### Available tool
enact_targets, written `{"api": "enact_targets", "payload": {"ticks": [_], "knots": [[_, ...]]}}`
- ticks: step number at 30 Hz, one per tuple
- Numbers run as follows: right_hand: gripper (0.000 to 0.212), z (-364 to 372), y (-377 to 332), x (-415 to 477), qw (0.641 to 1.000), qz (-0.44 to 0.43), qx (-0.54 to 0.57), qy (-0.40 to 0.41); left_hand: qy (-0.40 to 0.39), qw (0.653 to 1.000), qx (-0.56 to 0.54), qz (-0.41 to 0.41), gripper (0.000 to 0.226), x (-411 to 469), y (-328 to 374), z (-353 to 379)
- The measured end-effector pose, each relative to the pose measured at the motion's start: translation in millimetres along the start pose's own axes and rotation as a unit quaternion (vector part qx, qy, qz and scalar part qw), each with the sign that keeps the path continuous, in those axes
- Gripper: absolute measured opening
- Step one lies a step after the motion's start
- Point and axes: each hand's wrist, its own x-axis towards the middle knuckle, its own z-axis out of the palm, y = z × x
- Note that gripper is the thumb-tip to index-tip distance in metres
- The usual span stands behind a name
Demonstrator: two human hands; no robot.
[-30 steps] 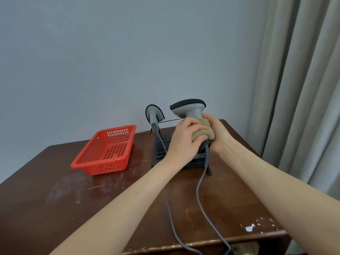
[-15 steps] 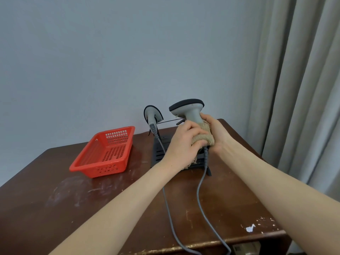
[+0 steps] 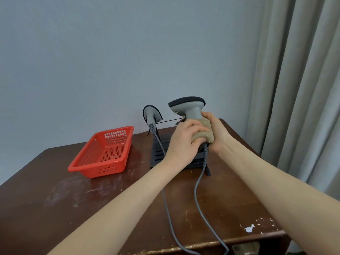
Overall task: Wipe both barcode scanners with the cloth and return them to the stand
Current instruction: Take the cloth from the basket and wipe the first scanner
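1. Red perforated plastic basket (image 3: 103,153) sat at the left of the scuffed dark brown wooden table (image 3: 55,208), well apart from both hands.
2. To its right, a small grey-and-black barcode scanner (image 3: 151,115) hung on the black slotted stand (image 3: 158,155), and its thin grey cable (image 3: 170,223) trailed to the table's near edge.
3. The left hand (image 3: 184,142) was raised over the stand, with its fingers curled round the tan terry cloth (image 3: 205,134) and pressing it against a scanner handle.
4. That light grey pistol-shaped barcode scanner with a black cap (image 3: 187,107) was held upright above the stand. Its head showed above both hands, and its cloth-wrapped handle lay between them.
5. The right hand (image 3: 219,133) gripped the handle from the right side, closed round it, with the thumb up near the scanner's neck and touching the cloth.
6. A second grey cable (image 3: 195,188) dropped from the handle's base to the near edge.
7. Beige pleated curtain (image 3: 303,89) hung at the far right.
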Motion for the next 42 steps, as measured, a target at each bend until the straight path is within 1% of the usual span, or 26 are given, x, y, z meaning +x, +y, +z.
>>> {"api": "enact_targets", "payload": {"ticks": [1,3,4,6,9,12,15,16,17,18,20,21,22,23,29,31,34,38,40,42], "knots": [[0.033,-2,1,2,1.0,-0.002,-0.011,-0.002,-0.013,1.0,0.005,0.013,0.021,0,-1,-1],[0.03,-1,4,0,1.0,0.015,0.025,-0.012,-0.002,1.0,0.005,0.012,0.021,6,-4,-4],[0.027,3,6,-1,0.998,0.022,0.046,-0.023,0.02,1.0,-0.005,-0.005,0.021,11,-5,-7],[0.026,4,9,1,0.999,0.014,0.041,-0.025,0.059,0.996,-0.031,-0.053,0.025,22,-8,-13],[0.028,4,10,1,0.999,0.009,0.034,-0.024,0.065,0.995,-0.028,-0.068,0.027,24,-10,-12],[0.029,2,8,-1,0.999,0.016,0.045,-0.012,0.025,0.999,-0.017,-0.032,0.023,7,-6,-4],[0.032,-5,5,0,1.0,-0.003,-0.024,0.021,-0.061,0.997,-0.015,0.032,0.024,-6,-7,-10],[0.032,-5,5,0,0.999,0.001,-0.028,0.027,-0.076,0.996,-0.02,0.041,0.025,-6,-8,-15],[0.033,-6,6,0,0.999,0.005,-0.015,0.029,-0.072,0.996,-0.027,0.038,0.025,-4,-9,-21],[0.033,-5,7,0,1.0,0.011,0.011,0.025,-0.047,0.998,-0.036,0.026,0.024,-1,-10,-26],[0.033,-3,11,1,0.998,0.019,0.062,0.022,0.044,0.998,-0.052,-0.002,0.023,8,-9,-34],[0.033,-2,13,1,0.997,0.02,0.068,0.024,0.084,0.995,-0.05,-0.008,0.023,13,-10,-37],[0.034,-1,14,1,0.997,0.019,0.07,0.023,0.107,0.993,-0.04,-0.01,0.023,17,-11,-40],[0.035,0,15,2,0.998,0.015,0.064,0.021,0.112,0.993,-0.023,-0.009,0.025,21,-13,-42],[0.033,7,20,4,0.998,0.006,0.067,0.003,0.024,0.998,0.066,-0.001,0.031,27,-20,-32],[0.031,8,21,5,0.998,0.008,0.063,0.004,0.015,0.998,0.067,-0.013,0.03,25,-19,-29],[0.036,3,20,8,0.997,-0.005,0.074,0.017,-0.01,0.998,0.067,-0.008,0.027,16,-12,-25],[0.039,-7,18,11,0.998,-0.041,0.003,0.05,-0.077,0.993,0.09,0.023,0.026,-3,-14,-19],[0.035,-11,18,12,0.998,-0.037,0.007,0.04,-0.079,0.992,0.089,0.032,0.026,-3,-17,-19],[0.029,-8,19,11,0.999,-0.01,0.03,0.031,-0.048,0.995,0.083,0.023,0.028,6,-19,-22]]}}
